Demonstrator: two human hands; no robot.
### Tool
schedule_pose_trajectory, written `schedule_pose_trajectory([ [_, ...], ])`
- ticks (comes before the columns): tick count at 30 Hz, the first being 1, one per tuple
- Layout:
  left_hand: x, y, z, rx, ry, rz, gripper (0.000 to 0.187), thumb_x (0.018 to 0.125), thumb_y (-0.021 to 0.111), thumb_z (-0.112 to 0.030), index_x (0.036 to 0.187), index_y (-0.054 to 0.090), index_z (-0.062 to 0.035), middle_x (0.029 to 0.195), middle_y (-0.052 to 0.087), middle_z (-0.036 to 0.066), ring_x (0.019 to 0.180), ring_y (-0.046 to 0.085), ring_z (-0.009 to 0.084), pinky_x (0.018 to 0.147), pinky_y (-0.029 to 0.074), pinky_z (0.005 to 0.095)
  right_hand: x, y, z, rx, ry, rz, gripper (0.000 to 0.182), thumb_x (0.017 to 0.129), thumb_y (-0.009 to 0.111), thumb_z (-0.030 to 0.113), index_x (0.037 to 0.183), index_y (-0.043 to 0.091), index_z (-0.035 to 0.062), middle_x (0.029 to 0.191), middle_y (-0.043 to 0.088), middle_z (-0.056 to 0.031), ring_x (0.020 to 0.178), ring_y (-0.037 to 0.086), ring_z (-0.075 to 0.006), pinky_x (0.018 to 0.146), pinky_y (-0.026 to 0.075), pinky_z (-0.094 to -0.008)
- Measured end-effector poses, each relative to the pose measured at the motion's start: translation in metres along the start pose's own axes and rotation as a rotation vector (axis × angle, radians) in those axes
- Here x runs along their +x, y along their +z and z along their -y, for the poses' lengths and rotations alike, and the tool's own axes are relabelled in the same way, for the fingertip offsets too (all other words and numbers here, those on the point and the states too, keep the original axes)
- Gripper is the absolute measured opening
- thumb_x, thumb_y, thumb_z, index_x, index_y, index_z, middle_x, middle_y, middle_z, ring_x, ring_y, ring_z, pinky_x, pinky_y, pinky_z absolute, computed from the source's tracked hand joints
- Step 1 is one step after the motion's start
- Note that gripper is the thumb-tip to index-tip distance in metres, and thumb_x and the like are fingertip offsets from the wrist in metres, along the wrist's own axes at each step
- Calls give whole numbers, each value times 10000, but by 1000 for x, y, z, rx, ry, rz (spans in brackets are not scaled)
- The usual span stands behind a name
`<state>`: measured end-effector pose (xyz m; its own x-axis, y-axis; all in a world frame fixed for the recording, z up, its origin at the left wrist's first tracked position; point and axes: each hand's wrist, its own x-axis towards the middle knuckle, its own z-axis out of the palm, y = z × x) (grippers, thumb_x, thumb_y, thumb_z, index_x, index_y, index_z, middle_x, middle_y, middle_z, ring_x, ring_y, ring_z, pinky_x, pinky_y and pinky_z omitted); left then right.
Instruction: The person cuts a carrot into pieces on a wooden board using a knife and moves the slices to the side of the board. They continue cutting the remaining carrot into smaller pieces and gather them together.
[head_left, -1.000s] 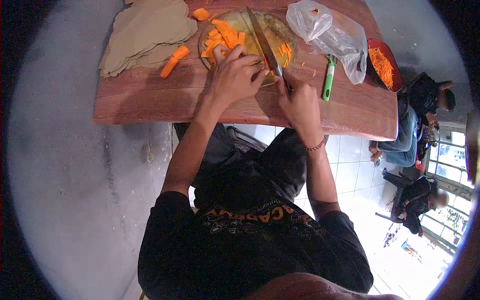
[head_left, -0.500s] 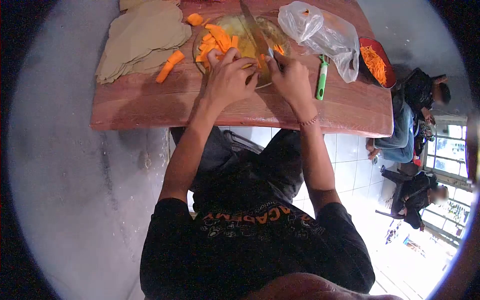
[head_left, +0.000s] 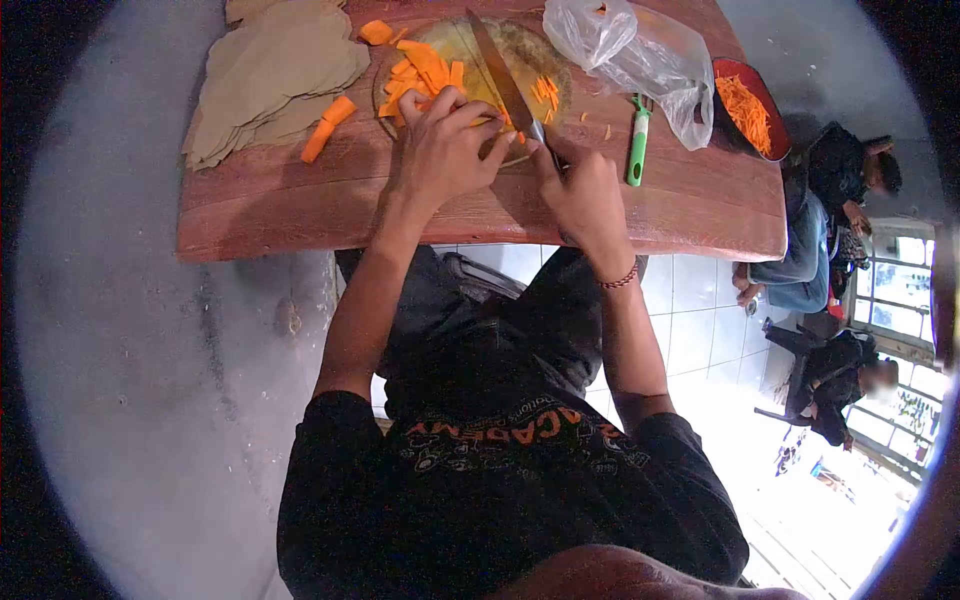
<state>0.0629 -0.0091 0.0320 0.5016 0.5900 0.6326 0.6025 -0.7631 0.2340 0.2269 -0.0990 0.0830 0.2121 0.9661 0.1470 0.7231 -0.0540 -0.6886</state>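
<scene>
My right hand [head_left: 585, 195] grips the handle of a long kitchen knife [head_left: 500, 75]. Its blade points away from me across a round cutting board [head_left: 545, 55]. Close to the blade's left side, my left hand [head_left: 447, 150] is arched, its fingertips pressing down on a carrot slice [head_left: 507, 127] that it mostly hides. Thick carrot pieces [head_left: 425, 68] are heaped on the board beyond my left fingers. To the right of the blade lie thin carrot strips [head_left: 545, 92].
Brown sheets [head_left: 280, 85] are stacked at left near a carrot chunk [head_left: 328, 130]. A green-handled peeler [head_left: 638, 145], a clear plastic bag [head_left: 640, 55] and a red-rimmed bowl [head_left: 722, 68] of shredded carrot [head_left: 745, 115] stand at right. Two people sit farther right.
The knife and my right hand have shifted slightly left and toward me, uncovering the thin strips. My left thumb is spread a little further. The whole view has shifted slightly.
</scene>
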Motion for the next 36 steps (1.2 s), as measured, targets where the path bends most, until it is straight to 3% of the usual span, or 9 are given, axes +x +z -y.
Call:
schedule_pose_trajectory([
  [7,-1,-2,0,18,1,-6,194,842,714,-309,826,802,-137,961,727,-49,980,586,165,899,297,515,-2,2,0,-46,-34,14,316,948,658,251,1116,704,-13,821,656,-293,810,668,-453,661,521,-471],
  [9,-2,-2,-1,28,-25,33,175,837,743,-319,873,811,-162,1010,730,-75,964,602,153,920,314,482,-3,4,0,-5,-107,-22,258,957,609,222,1112,704,39,754,641,-308,726,656,-481,650,532,-548],
  [22,-2,-2,1,-2,-3,34,164,836,732,-311,878,812,-174,1008,733,-50,940,604,166,907,323,475,-5,12,-1,-134,-137,-12,286,959,608,253,1109,679,20,746,648,-290,726,664,-472,625,534,-544],
  [28,-1,-3,2,28,-1,60,157,831,732,-304,876,811,-175,1034,733,-38,989,603,182,923,328,479,7,14,-1,-236,-127,32,288,959,619,277,1012,686,2,729,648,-288,723,673,-474,625,544,-536],
  [36,-4,-5,2,66,27,80,207,775,732,-285,941,799,-181,1051,732,-64,1006,606,163,930,315,489,50,19,-3,-226,-176,-82,359,956,640,320,892,688,-30,721,639,-305,721,665,-484,609,549,-536],
])
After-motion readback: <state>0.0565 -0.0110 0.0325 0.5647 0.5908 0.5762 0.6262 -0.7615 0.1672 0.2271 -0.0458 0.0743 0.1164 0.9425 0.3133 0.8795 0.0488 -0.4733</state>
